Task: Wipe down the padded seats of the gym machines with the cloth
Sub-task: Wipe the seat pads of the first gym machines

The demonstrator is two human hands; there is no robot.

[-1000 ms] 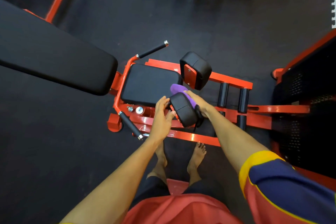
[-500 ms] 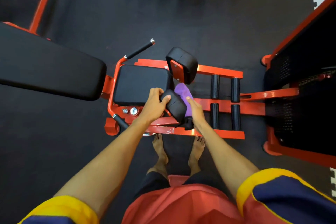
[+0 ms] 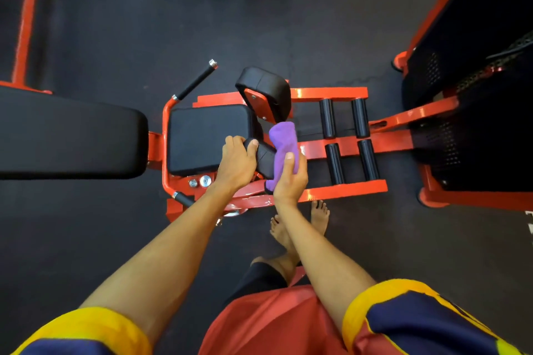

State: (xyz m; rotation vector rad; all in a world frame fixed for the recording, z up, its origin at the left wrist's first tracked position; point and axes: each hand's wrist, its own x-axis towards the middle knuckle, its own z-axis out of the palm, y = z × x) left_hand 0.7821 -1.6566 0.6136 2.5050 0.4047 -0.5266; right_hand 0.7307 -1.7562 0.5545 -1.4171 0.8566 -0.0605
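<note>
Grips small black vinyl leg pad (image 3: 264,158) with left hand (image 3: 238,167), fingers curled. Pinches purple fabric cloth (image 3: 284,137) in right hand (image 3: 290,181), now against pad's right face, moved off top: side likely under wipe.

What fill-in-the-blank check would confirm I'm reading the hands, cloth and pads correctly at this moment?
1. The right hand holds a cloth coloured ____.
2. The left hand grips the small black pad, which lies between the flat seat and the ____.
3. The black rollers to the right of the cloth number ____.
Missing words: purple; cloth; four.
</note>
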